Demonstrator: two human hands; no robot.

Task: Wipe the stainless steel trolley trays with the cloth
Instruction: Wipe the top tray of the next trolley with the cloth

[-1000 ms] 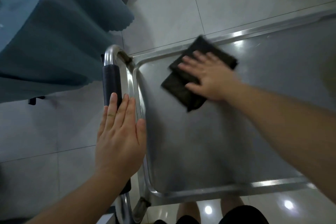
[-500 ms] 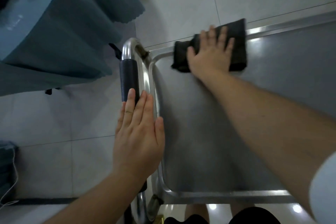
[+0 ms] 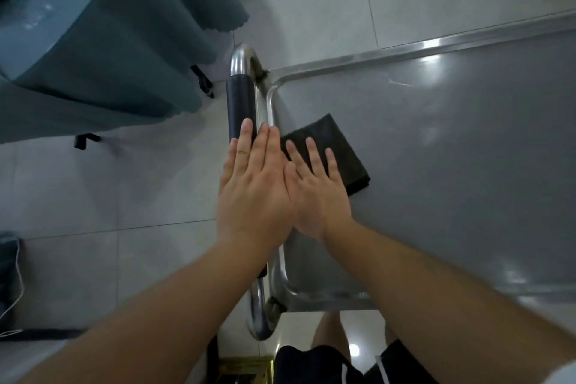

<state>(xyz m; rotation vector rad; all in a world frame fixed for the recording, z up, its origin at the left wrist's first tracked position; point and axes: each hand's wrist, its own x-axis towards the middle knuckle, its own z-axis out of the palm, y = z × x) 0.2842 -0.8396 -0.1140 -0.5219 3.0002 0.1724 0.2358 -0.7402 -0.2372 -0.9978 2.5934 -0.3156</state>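
Note:
The stainless steel trolley tray (image 3: 452, 140) fills the right half of the head view, with a raised rim on its far and left sides. A dark folded cloth (image 3: 343, 146) lies on the tray close to the left rim. My right hand (image 3: 318, 187) presses flat on the cloth with straight, spread fingers. My left hand (image 3: 255, 187) rests flat with straight fingers over the trolley handle (image 3: 241, 103), a steel tube with a black grip, and its edge touches my right hand.
A table draped in blue-grey cloth (image 3: 93, 50) stands on the left over the pale tiled floor (image 3: 93, 196). My legs in black shorts (image 3: 343, 365) are at the tray's near edge. A white cable (image 3: 17, 284) lies at the far left.
My right hand has slid the cloth from the tray's far rim back toward me along the left rim, ending beside my left hand. The left hand stays on the handle.

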